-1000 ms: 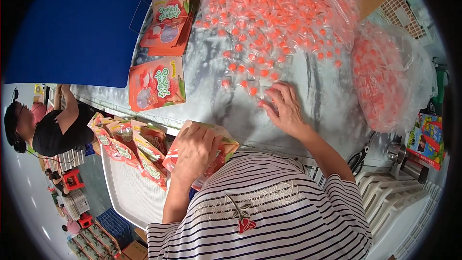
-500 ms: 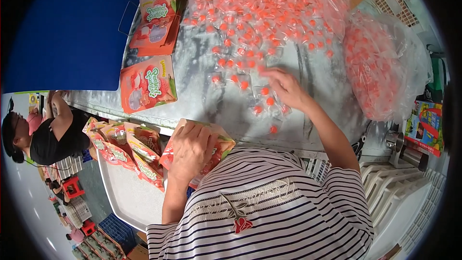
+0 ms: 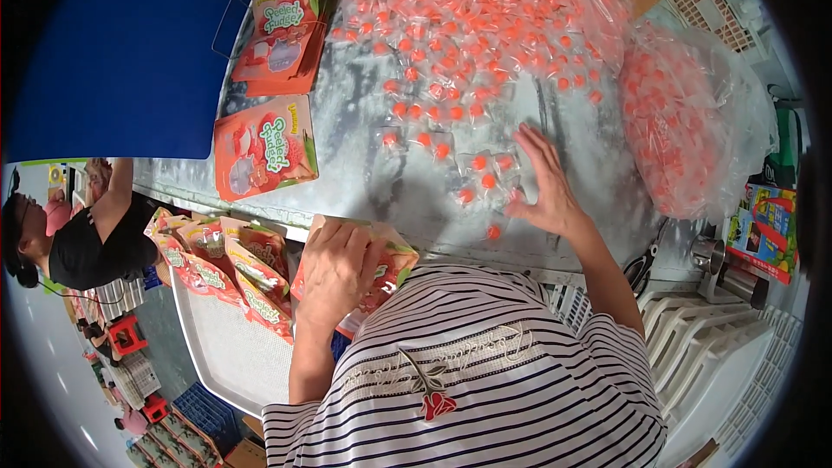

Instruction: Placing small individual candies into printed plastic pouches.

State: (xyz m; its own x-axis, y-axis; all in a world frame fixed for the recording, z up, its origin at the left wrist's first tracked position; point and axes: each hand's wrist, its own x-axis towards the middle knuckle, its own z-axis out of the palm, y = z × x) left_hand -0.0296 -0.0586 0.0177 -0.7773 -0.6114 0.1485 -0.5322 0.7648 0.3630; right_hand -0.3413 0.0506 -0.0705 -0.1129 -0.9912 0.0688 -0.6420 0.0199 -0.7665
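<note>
My left hand [image 3: 338, 269] is closed over the top of a red printed pouch [image 3: 381, 277], held at the table's near edge against my body. Its lower part is hidden by my hand and shirt. My right hand [image 3: 550, 191] is over the metal-grey table, fingers apart and nothing in them. Just left of it lie several wrapped red candies [image 3: 488, 181], small balls in clear film. Farther back, more loose candies [image 3: 433, 111] spread out from a large heap [image 3: 485, 0] on pink plastic.
Flat pouches [image 3: 282, 35] are stacked at the back left, with one pouch [image 3: 267, 147] nearer. Filled pouches [image 3: 225, 260] stand in a white tray [image 3: 230, 355]. A clear bag of candies [image 3: 672, 121] sits right. A blue panel [image 3: 113, 52] and a co-worker [image 3: 91, 243] are at left.
My right hand has moved right and nearer to me, and its fingers have spread. One candy now lies beside the near group. My left hand keeps holding the pouch, barely shifted.
</note>
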